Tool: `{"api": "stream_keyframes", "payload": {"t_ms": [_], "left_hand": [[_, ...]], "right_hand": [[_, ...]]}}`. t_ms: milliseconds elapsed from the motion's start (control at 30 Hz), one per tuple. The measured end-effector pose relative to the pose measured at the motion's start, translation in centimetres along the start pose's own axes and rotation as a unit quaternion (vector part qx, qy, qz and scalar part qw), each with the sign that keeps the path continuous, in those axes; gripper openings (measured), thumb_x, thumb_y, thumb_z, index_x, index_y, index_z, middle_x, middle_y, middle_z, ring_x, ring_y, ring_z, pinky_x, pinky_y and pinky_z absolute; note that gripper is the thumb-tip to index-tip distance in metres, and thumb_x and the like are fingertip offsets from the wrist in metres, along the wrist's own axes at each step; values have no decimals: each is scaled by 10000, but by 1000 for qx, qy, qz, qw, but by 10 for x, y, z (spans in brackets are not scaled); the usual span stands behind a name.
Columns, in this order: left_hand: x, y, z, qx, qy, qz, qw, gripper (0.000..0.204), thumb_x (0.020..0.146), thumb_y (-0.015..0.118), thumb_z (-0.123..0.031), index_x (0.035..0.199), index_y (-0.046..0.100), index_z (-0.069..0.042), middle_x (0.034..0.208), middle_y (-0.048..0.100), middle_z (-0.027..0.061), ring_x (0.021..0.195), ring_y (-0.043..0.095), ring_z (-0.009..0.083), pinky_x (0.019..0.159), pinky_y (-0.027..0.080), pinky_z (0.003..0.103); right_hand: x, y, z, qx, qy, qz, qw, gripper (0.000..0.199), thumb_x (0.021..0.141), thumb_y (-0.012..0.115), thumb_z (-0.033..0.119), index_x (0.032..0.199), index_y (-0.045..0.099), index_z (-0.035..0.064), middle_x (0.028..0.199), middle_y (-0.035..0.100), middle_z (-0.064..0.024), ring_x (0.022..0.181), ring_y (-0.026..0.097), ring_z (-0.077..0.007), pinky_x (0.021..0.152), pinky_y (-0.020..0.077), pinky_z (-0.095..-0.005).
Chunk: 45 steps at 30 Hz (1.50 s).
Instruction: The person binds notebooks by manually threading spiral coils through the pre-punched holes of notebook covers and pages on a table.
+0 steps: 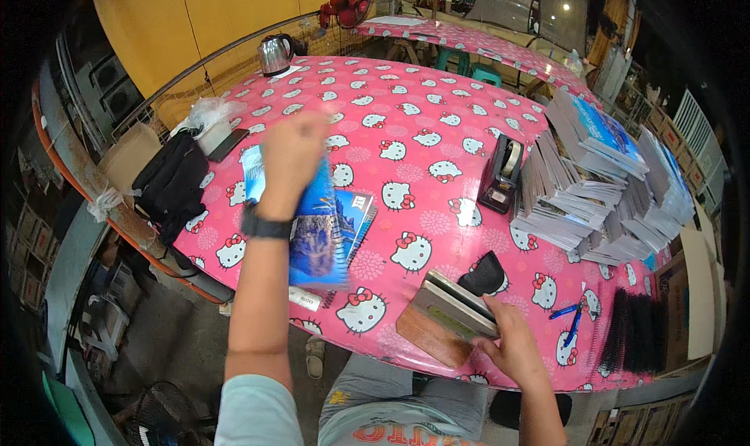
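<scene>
My left hand (291, 163) is raised over the pink patterned table (422, 102) and grips a blue spiral-bound booklet (320, 239) that hangs tilted below it. A black watch sits on that wrist. Under the booklet lies another blue spiral notebook (358, 215) flat on the cloth. My right hand (512, 344) rests on a binding press with a brown wooden base (437, 321) near the table's front edge, beside a small black piece (484, 274).
A black tape dispenser (500, 176) stands mid-table. Tall stacks of printed booklets (594, 180) fill the right side, with black binding combs (637, 333) and blue pens (570, 317) in front. A black bag (168, 184) lies at the left edge, a steel kettle (275, 54) at the back.
</scene>
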State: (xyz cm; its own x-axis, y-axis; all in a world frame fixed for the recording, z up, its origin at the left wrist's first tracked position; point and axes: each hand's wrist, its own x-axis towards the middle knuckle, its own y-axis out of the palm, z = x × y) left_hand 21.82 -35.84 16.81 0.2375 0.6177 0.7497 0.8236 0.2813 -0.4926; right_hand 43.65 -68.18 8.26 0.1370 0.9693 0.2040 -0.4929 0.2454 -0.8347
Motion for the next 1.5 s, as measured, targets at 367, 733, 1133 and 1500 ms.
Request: {"api": "stream_keyframes", "payload": {"t_ms": [367,733,1133,1500], "left_hand": [[-102,152,70,139,-25,365,920,530,693,648,-398,1122,563,-98,1172,567,122,1143,491,294,1019,198,637],[-89,133,1,-9,68,203,977,531,728,705,-278,1201,540,-99,1285,476,125,1230,400,315,1035,245,559],[-78,75,-173,-817,-319,332,347,385,868,571,-179,1201,472,-13,1150,550,127,1084,534,251,935,439,405],[-92,60,-120,-605,-120,410,672,377,769,681,-36,1129,577,-2,1045,629,69,980,571,158,873,444,310]], "right_hand": [[17,-32,-42,-8,-40,-71,997,577,724,708,136,1249,483,56,1146,551,-179,1052,525,-346,888,431,-397],[154,-206,-132,-348,-113,-330,870,269,761,641,76,1030,638,76,1017,636,-113,961,578,-292,800,469,-387],[44,-88,2,-318,-347,-206,858,304,710,625,119,1004,603,44,979,628,-85,835,612,-209,710,497,-359],[-32,-26,-65,347,151,-207,902,269,777,661,41,1044,639,37,999,653,-61,963,597,-188,850,449,-319]]}}
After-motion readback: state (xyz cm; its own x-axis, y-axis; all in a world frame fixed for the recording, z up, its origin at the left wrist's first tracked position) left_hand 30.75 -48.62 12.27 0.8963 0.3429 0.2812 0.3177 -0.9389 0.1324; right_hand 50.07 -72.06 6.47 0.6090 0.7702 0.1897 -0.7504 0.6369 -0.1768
